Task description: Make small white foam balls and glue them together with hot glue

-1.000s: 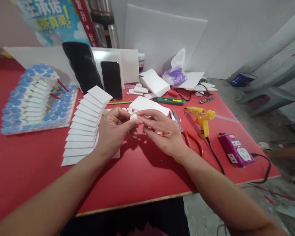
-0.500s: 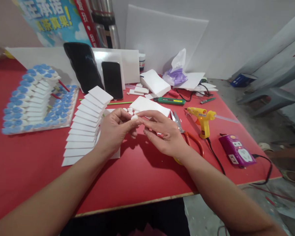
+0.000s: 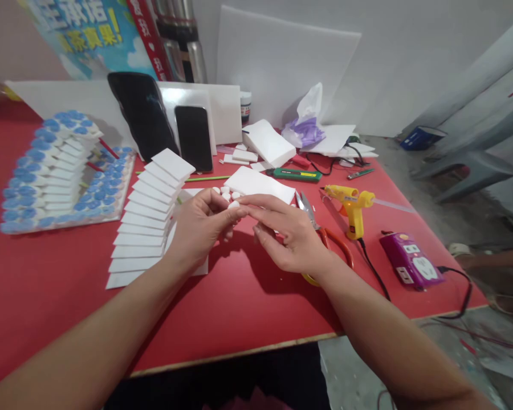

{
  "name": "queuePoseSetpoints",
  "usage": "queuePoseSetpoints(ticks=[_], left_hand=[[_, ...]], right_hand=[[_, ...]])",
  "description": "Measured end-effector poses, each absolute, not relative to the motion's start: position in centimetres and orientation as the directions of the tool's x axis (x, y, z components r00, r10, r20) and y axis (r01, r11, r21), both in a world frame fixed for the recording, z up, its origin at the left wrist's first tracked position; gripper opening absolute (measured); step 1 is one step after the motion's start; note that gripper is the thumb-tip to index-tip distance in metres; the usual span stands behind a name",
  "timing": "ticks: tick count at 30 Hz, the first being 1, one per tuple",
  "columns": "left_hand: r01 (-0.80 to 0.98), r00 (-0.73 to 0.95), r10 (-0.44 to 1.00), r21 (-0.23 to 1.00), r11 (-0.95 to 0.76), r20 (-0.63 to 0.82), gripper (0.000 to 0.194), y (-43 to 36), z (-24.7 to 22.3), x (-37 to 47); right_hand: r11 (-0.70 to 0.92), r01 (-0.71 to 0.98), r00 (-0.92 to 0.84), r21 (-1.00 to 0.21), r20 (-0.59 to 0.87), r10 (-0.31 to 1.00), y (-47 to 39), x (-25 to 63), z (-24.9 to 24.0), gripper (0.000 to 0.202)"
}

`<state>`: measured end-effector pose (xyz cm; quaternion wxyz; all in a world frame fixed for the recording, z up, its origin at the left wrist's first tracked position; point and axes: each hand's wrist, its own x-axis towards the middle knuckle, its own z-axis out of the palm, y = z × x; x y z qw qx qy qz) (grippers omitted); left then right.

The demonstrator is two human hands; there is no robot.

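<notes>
Between thumb and fingers, my left hand point(image 3: 205, 222) pinches a small white rounded piece point(image 3: 233, 205). The fingertips of my right hand point(image 3: 282, 228) reach that piece from the right; its fingers are loosely bent and apart. Several similar white pieces point(image 3: 226, 196) lie just behind on the red table point(image 3: 248, 319). Left of my left hand, a fanned stack of white slabs point(image 3: 139, 236) rises like steps. A white block point(image 3: 260, 185) lies behind my right hand, and scissors with orange handles point(image 3: 340, 245) are partly hidden by it.
At the left stands a stepped model with blue discs point(image 3: 25, 188). Two phones point(image 3: 194, 139) lean at the back. To the right are a yellow glue gun point(image 3: 354, 208), a purple power socket point(image 3: 411, 262) and a green cutter point(image 3: 294, 175). A person's arm point(image 3: 500, 265) shows far right.
The white piece has tilted slightly between my fingertips. My right fingers have shifted a little around it; the view has moved slightly.
</notes>
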<state>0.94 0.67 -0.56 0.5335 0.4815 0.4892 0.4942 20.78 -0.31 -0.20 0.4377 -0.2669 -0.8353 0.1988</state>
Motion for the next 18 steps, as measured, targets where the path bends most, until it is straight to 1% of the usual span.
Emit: queuePoseSetpoints(ticks=[4, 8, 10, 12, 15, 16, 18], left_hand=[[-0.058, 0.037, 0.998, 0.996, 0.061, -0.058, 0.038, 0.8, -0.7, 0.9], [-0.091, 0.064, 0.994, 0.991, 0.094, -0.088, 0.041, 0.9, -0.7, 0.9], [-0.145, 0.072, 0.992, 0.983, 0.113, -0.103, 0.045, 1.0, -0.6, 1.1], [-0.236, 0.084, 0.989, 0.962, 0.135, -0.118, 0.051, 1.1, -0.5, 1.2], [-0.340, 0.129, 0.981, 0.923, 0.183, -0.147, 0.058, 1.3, -0.5, 1.3], [-0.352, 0.146, 0.977, 0.915, 0.198, -0.156, 0.058, 1.3, -0.6, 1.3], [-0.360, 0.161, 0.973, 0.908, 0.214, -0.165, 0.057, 1.4, -0.6, 1.3]], right_hand=[[0.788, 0.298, -0.504, -0.538, 0.612, 0.609, -0.6, 20.8, -0.2, 0.043], [0.796, 0.319, -0.515, -0.515, 0.610, 0.602, -0.9, 20.8, -0.4, 0.039], [0.804, 0.320, -0.499, -0.501, 0.633, 0.592, -1.0, 20.7, -0.4, 0.035], [0.811, 0.346, -0.502, -0.472, 0.637, 0.585, -1.2, 20.6, -0.3, 0.027], [0.807, 0.463, -0.585, -0.366, 0.558, 0.588, -1.6, 20.3, 0.0, 0.013], [0.806, 0.501, -0.618, -0.315, 0.522, 0.588, -1.7, 20.1, 0.1, 0.012], [0.807, 0.548, -0.666, -0.218, 0.470, 0.579, -2.0, 19.9, 0.2, 0.016]])
